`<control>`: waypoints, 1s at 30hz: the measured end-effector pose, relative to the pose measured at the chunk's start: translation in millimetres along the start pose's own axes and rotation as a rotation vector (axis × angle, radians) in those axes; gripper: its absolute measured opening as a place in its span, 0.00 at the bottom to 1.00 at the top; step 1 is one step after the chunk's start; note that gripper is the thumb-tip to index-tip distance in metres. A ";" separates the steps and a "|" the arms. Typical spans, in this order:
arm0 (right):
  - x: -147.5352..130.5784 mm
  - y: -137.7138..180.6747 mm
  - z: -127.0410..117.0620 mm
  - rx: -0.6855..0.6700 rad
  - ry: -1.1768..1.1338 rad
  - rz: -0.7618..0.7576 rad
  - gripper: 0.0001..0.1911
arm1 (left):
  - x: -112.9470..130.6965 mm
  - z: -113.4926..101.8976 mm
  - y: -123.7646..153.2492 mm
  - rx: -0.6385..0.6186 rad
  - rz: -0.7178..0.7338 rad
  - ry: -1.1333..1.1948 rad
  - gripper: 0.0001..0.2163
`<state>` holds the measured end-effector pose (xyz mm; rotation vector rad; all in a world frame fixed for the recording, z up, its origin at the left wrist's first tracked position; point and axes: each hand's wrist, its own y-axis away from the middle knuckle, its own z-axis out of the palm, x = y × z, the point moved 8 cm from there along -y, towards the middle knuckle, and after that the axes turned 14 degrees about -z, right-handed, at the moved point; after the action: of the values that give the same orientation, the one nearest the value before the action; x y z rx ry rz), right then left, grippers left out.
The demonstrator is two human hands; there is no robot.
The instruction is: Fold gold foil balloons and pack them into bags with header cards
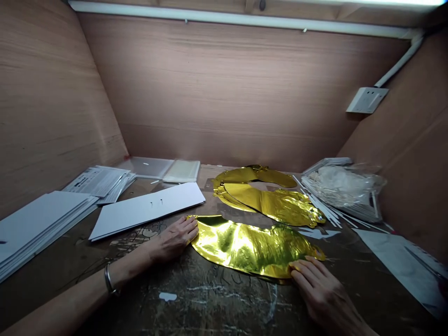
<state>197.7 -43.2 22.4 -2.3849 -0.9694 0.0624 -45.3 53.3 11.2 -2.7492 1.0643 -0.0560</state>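
A flat gold foil balloon (250, 246) lies on the dark worn table (217, 298) in front of me. My left hand (175, 239) rests at its left end, fingers curled against the foil edge. My right hand (324, 294) lies at the lower right end, fingers stretched flat and pressing the foil's edge down. A stack of more gold foil balloons (266, 196) lies just behind it, untouched.
White cardboard sheets (147, 209) and stacked white cards (38, 224) lie at the left, printed leaflets (100, 181) and clear bags (164, 169) behind them. A plastic bag with white straws (345, 189) sits at the right. Wooden walls enclose the table; a socket (367, 99) is on the right wall.
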 end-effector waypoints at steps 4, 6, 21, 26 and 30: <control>-4.2 -10.4 -9.1 -0.052 -0.028 -0.045 0.12 | -5.0 -11.0 -7.7 -0.200 -0.096 0.086 0.09; -2.8 -15.3 -13.3 -0.046 -0.001 -0.076 0.09 | -2.7 -21.8 -14.9 -0.204 -0.165 0.120 0.12; 0.6 -10.2 50.0 -0.418 -0.015 -0.094 0.24 | 47.7 28.4 -38.8 -0.262 -0.091 0.194 0.39; -1.4 -18.5 42.1 -0.405 -0.050 -0.053 0.21 | 35.8 42.6 -53.1 -0.290 -0.105 0.220 0.40; 37.0 -7.9 27.9 -0.320 -0.005 0.277 0.19 | 34.2 48.5 -55.7 -0.310 -0.105 0.215 0.39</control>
<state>213.2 -1.0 9.0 -2.8025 -0.6854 0.0168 22.1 78.7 -26.8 -3.1361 1.0570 -0.2241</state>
